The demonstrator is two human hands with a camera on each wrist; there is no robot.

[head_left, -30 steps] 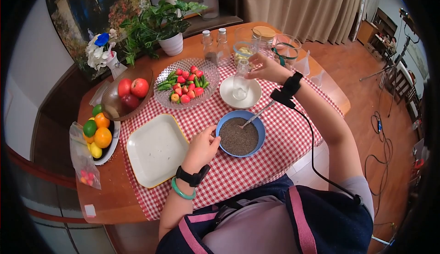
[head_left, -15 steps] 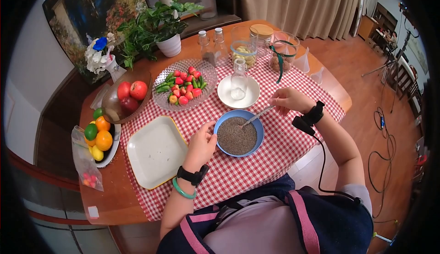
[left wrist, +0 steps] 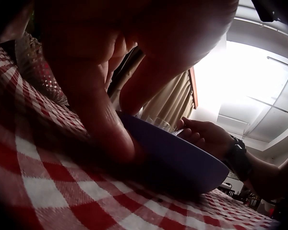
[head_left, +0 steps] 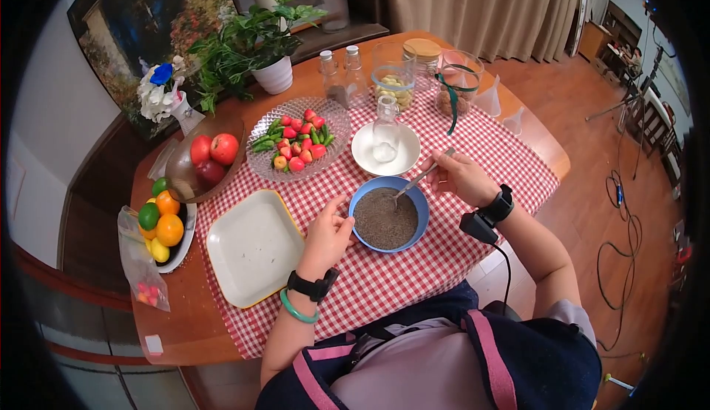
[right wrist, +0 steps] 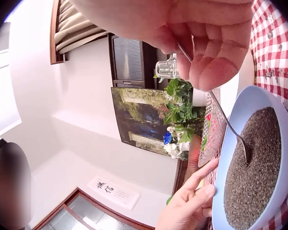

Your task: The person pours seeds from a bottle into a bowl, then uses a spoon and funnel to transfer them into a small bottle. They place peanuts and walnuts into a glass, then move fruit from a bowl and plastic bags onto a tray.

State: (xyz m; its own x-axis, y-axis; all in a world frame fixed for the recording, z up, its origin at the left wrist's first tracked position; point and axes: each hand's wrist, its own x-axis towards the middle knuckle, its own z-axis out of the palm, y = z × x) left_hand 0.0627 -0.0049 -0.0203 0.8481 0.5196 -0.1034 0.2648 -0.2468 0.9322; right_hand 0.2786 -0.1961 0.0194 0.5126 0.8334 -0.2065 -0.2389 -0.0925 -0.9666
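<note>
A blue bowl (head_left: 422,232) of small dark grey-brown grains (head_left: 381,221) sits on the checked cloth. My left hand (head_left: 325,238) holds the bowl's left rim, thumb at the edge and fingers against the outer wall in the left wrist view. With thumb and fingers, my right hand (head_left: 466,179) grips the handle of a metal spoon (right wrist: 223,114). The spoon slants down over the rim, its tip sunk in the grains. Just behind the bowl, a clear glass bottle (head_left: 385,132) stands upright, uncapped, in a white bowl (head_left: 410,160).
Left of the blue bowl lies a white rectangular dish (head_left: 251,247). Beyond it are a glass plate (head_left: 259,162) of red and green produce and a brown bowl (head_left: 181,177) of red fruit. Capped bottles (head_left: 353,77), glass jars (head_left: 458,88) and plastic funnels (head_left: 488,98) stand at the back.
My right hand has left the glass bottle in the white bowl, come back toward me and taken the spoon's handle, now raised steeper. My left hand has stayed at the blue bowl.
</note>
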